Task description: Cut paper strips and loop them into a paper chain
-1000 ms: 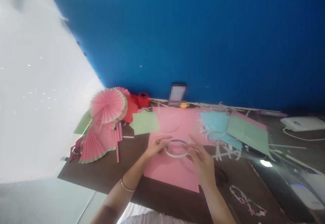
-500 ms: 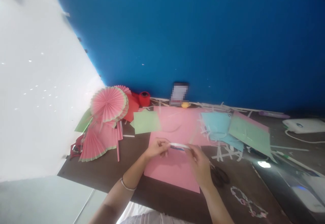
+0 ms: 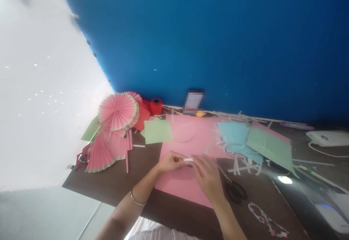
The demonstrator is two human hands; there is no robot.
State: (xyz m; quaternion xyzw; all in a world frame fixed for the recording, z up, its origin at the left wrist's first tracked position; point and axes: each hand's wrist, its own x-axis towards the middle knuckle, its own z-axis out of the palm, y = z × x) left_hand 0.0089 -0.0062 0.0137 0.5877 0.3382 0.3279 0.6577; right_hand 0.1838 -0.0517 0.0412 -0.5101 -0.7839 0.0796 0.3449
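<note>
Your left hand and right hand meet at the lower centre of the frame. Both are closed in a fingertip pinch on a small white strip. Only a short piece shows between them, and your fingers hide the rest. It sits low over the pink sheet; I cannot tell whether it touches.

Judging by the pinch, you are pressing the strip together at that spot. Press with flat fingertips and even force from both sides, because thin paper will likely crease if you twist it. Line the edges up before you squeeze hard.

The scissors lie just right of your right wrist, so mind that forearm. The fans and red tape roll, left of centre, are well apart from your hands.
</note>
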